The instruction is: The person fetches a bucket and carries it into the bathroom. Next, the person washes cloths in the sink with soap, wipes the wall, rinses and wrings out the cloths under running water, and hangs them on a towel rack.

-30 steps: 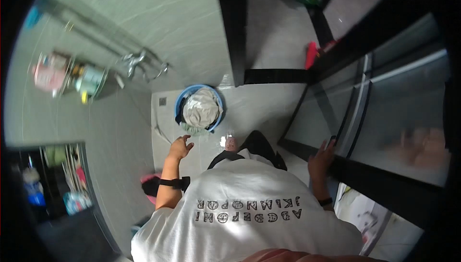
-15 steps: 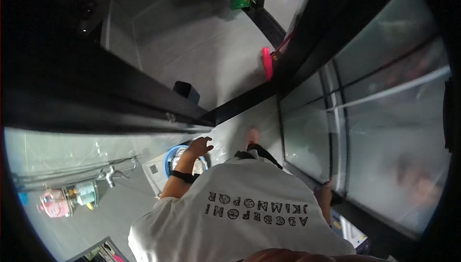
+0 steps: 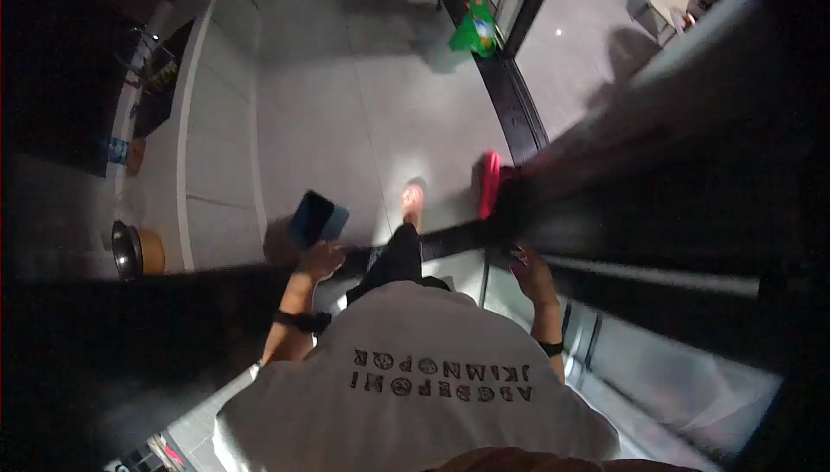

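Note:
My left hand hangs at the front left beside a dark bin-like container on the floor. Its fingers look loosely apart, somewhat blurred, with nothing seen in them. On the other side, my right hand is held low near the dark door frame, its fingers apart and nothing visible between them. Whether it touches the frame I cannot tell. Each wrist wears a black band. My foot is on the grey floor past the threshold.
A pink object stands at the right edge of the doorway. Farther on lies a green bag by a rack. Pale cabinets run along the left. A chair stands in the room at the upper right. Frosted glass panels are behind on the right.
I have stepped forward through the doorway. The blue basin and wall tap have left view. My right hand has come forward from beside the glass panel; the dark container is now near my left hand.

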### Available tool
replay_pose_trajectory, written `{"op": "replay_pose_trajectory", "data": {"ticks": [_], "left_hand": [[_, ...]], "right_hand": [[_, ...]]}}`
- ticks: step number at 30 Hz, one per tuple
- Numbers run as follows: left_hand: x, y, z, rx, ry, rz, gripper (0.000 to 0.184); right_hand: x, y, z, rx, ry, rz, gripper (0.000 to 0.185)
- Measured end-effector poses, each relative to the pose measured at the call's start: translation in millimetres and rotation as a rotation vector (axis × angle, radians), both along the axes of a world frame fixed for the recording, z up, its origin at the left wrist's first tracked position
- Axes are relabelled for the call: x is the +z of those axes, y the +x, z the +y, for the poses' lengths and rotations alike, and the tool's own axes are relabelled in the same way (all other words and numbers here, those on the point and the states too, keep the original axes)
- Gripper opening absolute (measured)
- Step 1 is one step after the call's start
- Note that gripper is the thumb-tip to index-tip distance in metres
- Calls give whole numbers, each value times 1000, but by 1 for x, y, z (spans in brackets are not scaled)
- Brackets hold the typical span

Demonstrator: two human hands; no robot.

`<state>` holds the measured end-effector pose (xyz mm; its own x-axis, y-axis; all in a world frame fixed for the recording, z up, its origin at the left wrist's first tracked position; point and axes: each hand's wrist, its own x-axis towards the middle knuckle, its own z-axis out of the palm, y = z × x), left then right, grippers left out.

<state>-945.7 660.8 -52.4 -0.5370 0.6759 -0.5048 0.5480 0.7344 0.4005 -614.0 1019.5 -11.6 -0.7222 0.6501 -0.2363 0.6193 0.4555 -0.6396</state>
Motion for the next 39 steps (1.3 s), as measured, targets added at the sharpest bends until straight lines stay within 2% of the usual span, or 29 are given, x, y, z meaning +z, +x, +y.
{"op": "replay_pose_trajectory", "data": {"ticks": [1,2,3,4,5,6,9,12,14,16,17,20,21,23,25,27,29,32,35,36,38,39], "left_hand": [[-3,-21,8,-53,-2,40,47],[-7,-41,19,1,-26,23,44],[-10,-62,30,55,-49,8,41],[-13,-88,48,217,-89,-68,33],[-15,-118,66,221,-81,-49,33],[-26,-138,79,210,-106,-65,35],[4,-219,174,168,-80,-56,41],[12,-294,276,14,-19,-22,46],[22,-328,349,20,-4,10,44],[40,-345,426,-72,-8,6,45],[43,-357,461,-87,-28,-25,45],[16,-392,563,-172,29,18,47],[6,-400,593,-196,42,28,47],[-2,-411,655,-116,-78,-90,47],[-1,-419,713,-222,-168,-165,46],[3,-439,780,-336,-158,-139,46],[-31,-460,829,-454,-116,-120,49],[25,-444,926,-546,-12,-33,51],[18,-431,1037,-554,-90,-109,52],[2,-427,1072,-568,-82,-125,52],[-29,-427,1144,-847,-167,-48,50],[-32,-419,1180,-852,-141,-85,50]], "right_hand": [[-4,-26,23,-16,-39,-21,47],[-7,-47,45,-34,-78,-42,47],[-29,-61,72,78,54,-45,47],[-30,-87,96,82,66,-16,47],[-28,-112,118,97,81,-95,47],[-35,-127,132,100,93,-182,48],[25,-209,189,116,-25,-145,46],[-21,-232,256,13,-13,-46,45],[-7,-255,289,-118,55,-45,41],[-13,-269,330,-62,-13,-213,45],[-15,-278,353,-127,-85,-203,47],[-31,-309,438,-109,-19,-93,46],[-32,-319,466,-171,-125,-7,46],[-28,-326,523,-182,-78,7,44],[-33,-332,573,-237,-38,20,41],[-7,-339,626,-318,-29,6,40],[6,-331,669,-367,21,-44,39],[18,-313,729,-502,-44,4,41],[-2,-278,789,-661,-39,-23,40],[-13,-267,803,-703,-15,-34,39],[-29,-242,830,-771,35,-84,40],[-38,-232,838,-797,51,-118,40]]}}
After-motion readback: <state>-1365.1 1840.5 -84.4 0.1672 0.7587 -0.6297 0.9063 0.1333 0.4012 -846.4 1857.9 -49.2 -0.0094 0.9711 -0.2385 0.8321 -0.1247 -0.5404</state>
